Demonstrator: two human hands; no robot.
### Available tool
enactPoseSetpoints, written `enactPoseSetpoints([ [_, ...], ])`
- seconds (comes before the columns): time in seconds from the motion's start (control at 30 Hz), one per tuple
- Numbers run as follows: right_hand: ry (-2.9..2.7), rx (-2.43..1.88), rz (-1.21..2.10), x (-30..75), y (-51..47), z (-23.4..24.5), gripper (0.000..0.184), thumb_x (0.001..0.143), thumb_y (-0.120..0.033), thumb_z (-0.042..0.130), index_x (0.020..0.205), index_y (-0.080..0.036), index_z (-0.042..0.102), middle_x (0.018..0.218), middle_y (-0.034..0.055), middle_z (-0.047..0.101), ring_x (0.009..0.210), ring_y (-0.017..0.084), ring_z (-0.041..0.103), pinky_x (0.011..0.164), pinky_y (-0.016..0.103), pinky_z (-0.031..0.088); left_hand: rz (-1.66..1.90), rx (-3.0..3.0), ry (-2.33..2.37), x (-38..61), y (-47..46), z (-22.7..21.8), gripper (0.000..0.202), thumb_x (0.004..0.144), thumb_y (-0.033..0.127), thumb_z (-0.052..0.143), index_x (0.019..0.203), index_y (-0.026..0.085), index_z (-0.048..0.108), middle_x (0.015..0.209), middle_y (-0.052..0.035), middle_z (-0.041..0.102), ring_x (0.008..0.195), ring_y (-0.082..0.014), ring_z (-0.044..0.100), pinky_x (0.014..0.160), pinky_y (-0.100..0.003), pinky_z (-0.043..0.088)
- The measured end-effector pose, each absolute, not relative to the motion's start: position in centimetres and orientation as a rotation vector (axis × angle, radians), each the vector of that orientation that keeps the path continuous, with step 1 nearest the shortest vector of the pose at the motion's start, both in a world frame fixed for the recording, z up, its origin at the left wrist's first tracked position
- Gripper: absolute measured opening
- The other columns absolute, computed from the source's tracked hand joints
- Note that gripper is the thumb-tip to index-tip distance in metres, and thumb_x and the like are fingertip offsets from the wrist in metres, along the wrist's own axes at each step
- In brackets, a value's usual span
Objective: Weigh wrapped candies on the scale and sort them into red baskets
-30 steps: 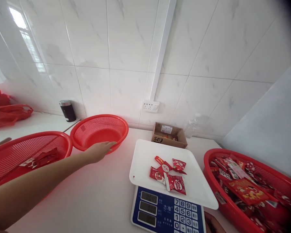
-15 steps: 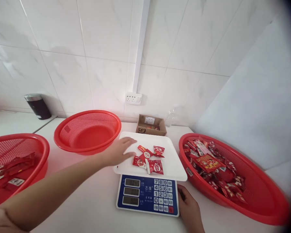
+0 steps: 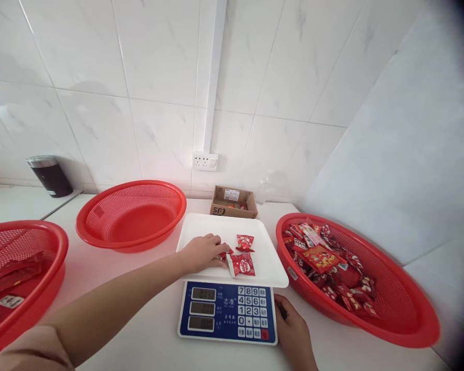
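Note:
A digital scale (image 3: pixel 228 313) stands in front of me, with a blue keypad panel and a white weighing pan (image 3: pixel 270 273). My left hand (image 3: pixel 201 253) is on the left part of the pan, its fingers curled down over small red snack packets (image 3: pixel 225 251) that it partly hides. Just right of those fingers lie a larger red and white packet (image 3: pixel 243 265) and a smaller red packet (image 3: pixel 245 242). Against the scale's lower right edge is my right hand (image 3: pixel 296 330), its fingers curled and their tips hidden.
On the right, a red plastic basket (image 3: pixel 406 324) holds many red packets. Another red basket (image 3: pixel 135 247) stands behind left, and a third (image 3: pixel 58 257) with packets at far left. A cardboard box (image 3: pixel 216 210), clear bottle (image 3: pixel 263 190) and black tumbler (image 3: pixel 52 178) stand near the wall.
My left hand has come down from above the pan's left side onto the left-hand packets, and its fingers have closed. The right hand stays beside the scale. The view has shifted slightly.

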State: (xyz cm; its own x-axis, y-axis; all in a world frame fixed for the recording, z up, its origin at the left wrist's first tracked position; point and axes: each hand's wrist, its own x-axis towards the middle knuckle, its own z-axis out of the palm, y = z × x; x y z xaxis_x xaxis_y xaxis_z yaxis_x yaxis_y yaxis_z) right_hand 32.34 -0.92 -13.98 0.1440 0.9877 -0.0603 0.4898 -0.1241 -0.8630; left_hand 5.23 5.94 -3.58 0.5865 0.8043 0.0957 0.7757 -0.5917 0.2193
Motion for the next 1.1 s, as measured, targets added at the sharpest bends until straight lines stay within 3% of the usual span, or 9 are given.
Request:
enactPoseSetpoints([
  [0.17, -1.438, -1.725, 0.873, 32.3, -0.9, -13.7, 0.040, 0.069, -0.051, 0.047, 0.087, -0.021, 0.068, 0.080, 0.0037, 0.073, 0.070, 0.021, 0.066, 0.061, 0.027, 0.050, 0.449, 2.495, 1.517, 4.4, 5.5, -3.1, 0.028, 0.090, 0.036, 0.039, 0.108, 0.024, 0.058, 0.099, -0.0057, 0.062, 0.088, -0.0192, 0.060, 0.075, -0.031, 0.048],
  [0.33, -1.427, -1.719, 0.878, 32.7, -0.8, -14.3, 0.039, 0.067, -0.051, 0.051, 0.087, -0.022, 0.068, 0.083, 0.0041, 0.073, 0.071, 0.022, 0.066, 0.060, 0.027, 0.050, 0.745, 2.296, 1.739, 1.8, 5.4, -1.6, 0.026, 0.091, 0.033, 0.039, 0.108, 0.025, 0.055, 0.103, -0.0019, 0.063, 0.089, -0.0130, 0.060, 0.078, -0.023, 0.047],
  [0.57, -1.425, -1.743, 0.903, 32.9, -0.7, -14.6, 0.040, 0.067, -0.052, 0.050, 0.088, -0.022, 0.067, 0.084, 0.0034, 0.073, 0.071, 0.022, 0.066, 0.060, 0.028, 0.050, 0.841, 1.979, 2.161, -6.2, 5.2, 1.2, 0.040, 0.090, 0.043, 0.029, 0.121, 0.024, 0.046, 0.111, -0.0096, 0.062, 0.077, -0.0179, 0.063, 0.063, -0.031, 0.050],
  [0.63, -1.428, -1.726, 0.896, 32.9, -0.7, -14.5, 0.040, 0.067, -0.050, 0.050, 0.089, -0.022, 0.067, 0.086, 0.0037, 0.073, 0.072, 0.022, 0.066, 0.061, 0.028, 0.050, 0.780, 1.945, 2.233, -7.4, 5.2, 1.3, 0.048, 0.088, 0.047, 0.034, 0.127, 0.021, 0.043, 0.115, -0.0147, 0.059, 0.087, -0.0253, 0.062, 0.068, -0.039, 0.051],
  [0.73, -1.432, -1.687, 0.872, 32.8, -0.8, -14.4, 0.037, 0.068, -0.048, 0.050, 0.087, -0.022, 0.068, 0.085, 0.0041, 0.073, 0.073, 0.022, 0.066, 0.062, 0.028, 0.050, 0.705, 2.014, 2.209, -6.4, 5.3, 0.7, 0.058, 0.085, 0.051, 0.040, 0.133, 0.020, 0.038, 0.132, -0.0170, 0.048, 0.120, -0.0341, 0.046, 0.089, -0.050, 0.043],
  [0.87, -1.428, -1.682, 0.884, 32.7, -0.9, -14.5, 0.035, 0.071, -0.047, 0.050, 0.088, -0.022, 0.068, 0.083, 0.0037, 0.073, 0.073, 0.022, 0.066, 0.063, 0.028, 0.050, 0.536, 2.274, 1.840, -0.6, 5.0, -0.6, 0.066, 0.081, 0.056, 0.047, 0.138, 0.026, 0.033, 0.147, -0.0089, 0.033, 0.137, -0.0269, 0.024, 0.108, -0.045, 0.027],
  [1.0, -1.428, -1.682, 0.906, 32.7, -0.9, -14.8, 0.036, 0.075, -0.047, 0.048, 0.092, -0.021, 0.066, 0.088, 0.0044, 0.073, 0.074, 0.021, 0.066, 0.065, 0.028, 0.050, 0.261, 2.462, 1.311, 6.5, 5.0, -1.9, 0.086, 0.073, 0.072, 0.044, 0.144, 0.030, 0.019, 0.155, -0.0108, 0.010, 0.141, -0.0323, 0.005, 0.111, -0.052, 0.016],
  [1.1, -1.443, -1.691, 0.918, 32.6, -1.0, -14.7, 0.039, 0.075, -0.047, 0.046, 0.094, -0.020, 0.065, 0.089, 0.0045, 0.073, 0.074, 0.021, 0.066, 0.065, 0.027, 0.050, 0.205, 2.529, 1.216, 10.5, 5.9, -2.7, 0.088, 0.071, 0.075, 0.042, 0.144, 0.032, 0.018, 0.153, -0.0133, 0.012, 0.140, -0.0377, 0.008, 0.108, -0.055, 0.020],
])
